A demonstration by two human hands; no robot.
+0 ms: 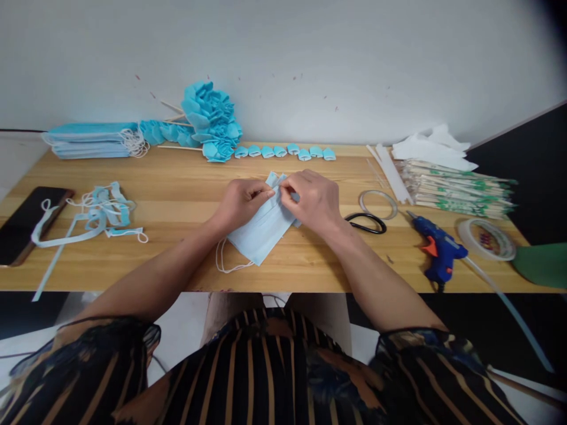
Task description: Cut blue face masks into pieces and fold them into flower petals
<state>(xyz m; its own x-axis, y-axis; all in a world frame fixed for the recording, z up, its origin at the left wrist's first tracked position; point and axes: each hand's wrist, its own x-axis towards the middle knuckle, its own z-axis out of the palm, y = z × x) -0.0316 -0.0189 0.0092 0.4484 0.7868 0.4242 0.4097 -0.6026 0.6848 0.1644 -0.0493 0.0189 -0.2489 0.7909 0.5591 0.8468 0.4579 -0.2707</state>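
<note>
A light blue face mask (261, 230) lies on the wooden table (177, 195) in front of me, its white ear loop trailing toward the near edge. My left hand (241, 203) pinches the mask's far edge with closed fingers. My right hand (312, 200) is closed on the same edge just to the right, fingertips almost touching the left hand's.
Black scissors (367, 222), a tape ring (378, 203), a blue glue gun (438, 248) and a bundle of wrapped sticks (460, 189) lie right. Mask scraps (100, 215) and a phone (26, 224) lie left. A mask stack (91, 140), blue flowers (210, 118) and small rolled pieces (286, 151) line the back.
</note>
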